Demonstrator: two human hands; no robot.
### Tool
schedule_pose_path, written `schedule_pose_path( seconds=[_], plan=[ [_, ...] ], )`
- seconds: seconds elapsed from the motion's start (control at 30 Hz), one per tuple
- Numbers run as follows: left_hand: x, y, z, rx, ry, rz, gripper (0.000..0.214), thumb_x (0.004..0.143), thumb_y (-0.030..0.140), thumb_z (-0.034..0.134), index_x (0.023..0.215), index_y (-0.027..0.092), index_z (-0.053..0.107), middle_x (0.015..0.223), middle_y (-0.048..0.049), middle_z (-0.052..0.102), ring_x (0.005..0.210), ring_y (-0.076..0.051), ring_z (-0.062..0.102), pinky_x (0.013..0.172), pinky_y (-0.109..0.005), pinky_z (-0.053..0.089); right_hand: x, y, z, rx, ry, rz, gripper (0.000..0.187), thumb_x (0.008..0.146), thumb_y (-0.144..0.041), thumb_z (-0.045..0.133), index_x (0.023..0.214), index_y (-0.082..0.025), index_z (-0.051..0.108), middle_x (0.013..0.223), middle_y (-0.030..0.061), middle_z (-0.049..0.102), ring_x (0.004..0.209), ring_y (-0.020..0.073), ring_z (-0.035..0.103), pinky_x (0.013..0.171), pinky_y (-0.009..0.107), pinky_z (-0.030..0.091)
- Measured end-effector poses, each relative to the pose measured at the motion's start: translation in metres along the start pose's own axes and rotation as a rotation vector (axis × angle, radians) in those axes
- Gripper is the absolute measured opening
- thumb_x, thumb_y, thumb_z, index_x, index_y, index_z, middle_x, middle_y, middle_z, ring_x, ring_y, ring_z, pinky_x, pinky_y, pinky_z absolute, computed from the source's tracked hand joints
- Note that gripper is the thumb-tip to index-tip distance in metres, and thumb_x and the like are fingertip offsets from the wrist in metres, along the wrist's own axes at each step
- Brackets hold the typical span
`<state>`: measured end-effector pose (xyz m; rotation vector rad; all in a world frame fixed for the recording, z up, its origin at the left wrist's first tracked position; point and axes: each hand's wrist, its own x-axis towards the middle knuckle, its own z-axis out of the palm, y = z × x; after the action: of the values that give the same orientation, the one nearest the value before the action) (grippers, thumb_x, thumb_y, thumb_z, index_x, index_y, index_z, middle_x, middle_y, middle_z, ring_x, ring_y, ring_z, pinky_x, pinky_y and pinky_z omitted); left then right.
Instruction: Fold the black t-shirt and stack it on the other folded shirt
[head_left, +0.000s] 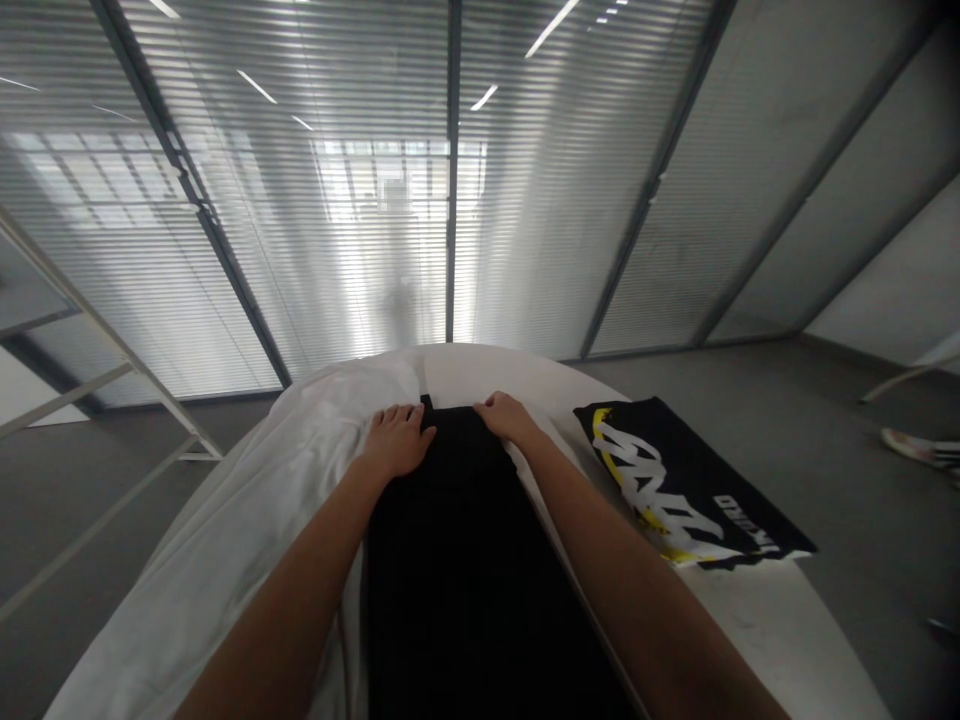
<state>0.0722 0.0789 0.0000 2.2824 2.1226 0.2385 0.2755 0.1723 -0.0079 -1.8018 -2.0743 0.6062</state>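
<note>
A long black garment (pixel 457 560) lies flat down the middle of a white table (pixel 757 620), running away from me. My left hand (pixel 397 438) rests palm down on its far left corner, fingers stretched and flat. My right hand (pixel 504 415) sits at the far right corner, fingers curled over the garment's far edge. A white cloth (pixel 247 520) is spread under and to the left of the black garment.
A folded black garment with a white and yellow print (pixel 686 485) lies on the table to the right. Glass walls with blinds (pixel 375 200) stand beyond. A white metal frame (pixel 97 400) is at left. A person's shoe (pixel 919 450) shows at right on the grey floor.
</note>
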Motion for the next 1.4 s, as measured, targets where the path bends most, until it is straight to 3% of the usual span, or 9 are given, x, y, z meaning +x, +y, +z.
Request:
schedule_pose_path(
  seconds=[0.23, 0.43, 0.7, 0.83, 0.97, 1.07, 1.13, 1.3, 1.4],
  plan=[
    [-0.001, 0.001, -0.002, 0.01, -0.025, -0.01, 0.06, 0.095, 0.051, 0.031, 0.143, 0.017, 0.042, 0.145, -0.0155, 0.047, 0.133, -0.035, 0.04, 0.108, -0.049, 0.028, 0.003, 0.002, 0.003, 0.04, 0.049, -0.064, 0.025, 0.082, -0.027, 0.055, 0.103, -0.017, 0.065, 0.107, 0.0112, 0.069, 0.102, 0.0242, 0.063, 0.088, 0.031, 0.044],
    [-0.002, -0.002, -0.002, 0.01, -0.017, -0.01, 0.062, 0.095, 0.054, 0.027, 0.145, 0.021, 0.04, 0.146, -0.0139, 0.047, 0.133, -0.036, 0.039, 0.107, -0.053, 0.027, 0.003, 0.001, 0.006, 0.128, 0.169, -0.031, 0.028, 0.09, -0.027, 0.048, 0.115, -0.02, 0.058, 0.101, 0.0066, 0.069, 0.096, 0.0209, 0.064, 0.087, 0.03, 0.044],
    [-0.003, -0.007, 0.002, 0.007, -0.009, -0.037, 0.063, 0.093, 0.059, 0.027, 0.145, 0.025, 0.04, 0.147, -0.0143, 0.046, 0.134, -0.038, 0.036, 0.106, -0.062, 0.021, -0.011, -0.004, 0.01, -0.167, 0.118, -0.039, 0.03, 0.098, -0.034, 0.035, 0.112, -0.021, 0.058, 0.116, 0.0147, 0.058, 0.098, 0.0272, 0.062, 0.083, 0.04, 0.046],
    [-0.002, -0.006, 0.002, 0.018, -0.007, -0.049, 0.064, 0.093, 0.06, 0.025, 0.145, 0.024, 0.041, 0.145, -0.0158, 0.047, 0.133, -0.039, 0.038, 0.105, -0.065, 0.022, -0.019, -0.016, 0.002, -0.216, 0.21, -0.025, 0.034, 0.098, -0.037, 0.036, 0.121, -0.021, 0.055, 0.122, 0.0162, 0.054, 0.108, 0.0289, 0.057, 0.088, 0.041, 0.045],
    [-0.001, -0.011, 0.005, 0.018, -0.033, -0.076, 0.073, 0.092, 0.064, 0.02, 0.15, 0.021, 0.033, 0.155, -0.0184, 0.031, 0.143, -0.039, 0.022, 0.108, -0.064, 0.018, -0.027, -0.027, 0.005, -0.226, 0.293, -0.197, 0.049, 0.098, -0.044, 0.036, 0.14, -0.021, 0.042, 0.137, 0.0181, 0.048, 0.125, 0.0324, 0.043, 0.102, 0.048, 0.035],
    [0.0, -0.015, 0.008, 0.01, -0.083, -0.108, 0.079, 0.091, 0.068, 0.018, 0.153, 0.02, 0.026, 0.16, -0.0178, 0.019, 0.147, -0.039, 0.01, 0.111, -0.064, 0.013, -0.029, -0.023, 0.018, -0.266, 0.163, -0.325, 0.056, 0.099, -0.053, 0.029, 0.149, -0.027, 0.032, 0.153, 0.0122, 0.034, 0.141, 0.0322, 0.024, 0.112, 0.057, 0.013],
    [-0.001, -0.015, 0.008, 0.008, -0.1, -0.11, 0.08, 0.09, 0.069, 0.018, 0.154, 0.021, 0.024, 0.159, -0.0174, 0.02, 0.147, -0.038, 0.009, 0.111, -0.064, 0.01, -0.027, -0.017, 0.026, -0.29, 0.03, -0.296, 0.059, 0.098, -0.058, 0.024, 0.15, -0.031, 0.032, 0.158, 0.009, 0.027, 0.145, 0.0335, 0.015, 0.112, 0.062, 0.004],
    [-0.003, -0.01, 0.004, 0.011, -0.093, -0.1, 0.079, 0.09, 0.068, 0.021, 0.152, 0.021, 0.029, 0.157, -0.019, 0.027, 0.146, -0.039, 0.013, 0.11, -0.067, 0.009, -0.019, -0.006, 0.031, -0.295, -0.056, -0.239, 0.063, 0.096, -0.063, 0.022, 0.149, -0.032, 0.034, 0.159, 0.007, 0.024, 0.145, 0.0372, 0.014, 0.109, 0.067, 0.0],
    [-0.002, -0.009, -0.005, 0.006, -0.054, -0.057, 0.069, 0.093, 0.062, 0.022, 0.144, 0.021, 0.043, 0.147, -0.0204, 0.043, 0.139, -0.041, 0.03, 0.105, -0.07, 0.015, -0.016, -0.005, 0.025, -0.295, -0.02, -0.283, 0.057, 0.096, -0.059, 0.029, 0.143, -0.03, 0.044, 0.155, 0.0084, 0.033, 0.142, 0.0371, 0.023, 0.108, 0.068, 0.003]
  ],
)
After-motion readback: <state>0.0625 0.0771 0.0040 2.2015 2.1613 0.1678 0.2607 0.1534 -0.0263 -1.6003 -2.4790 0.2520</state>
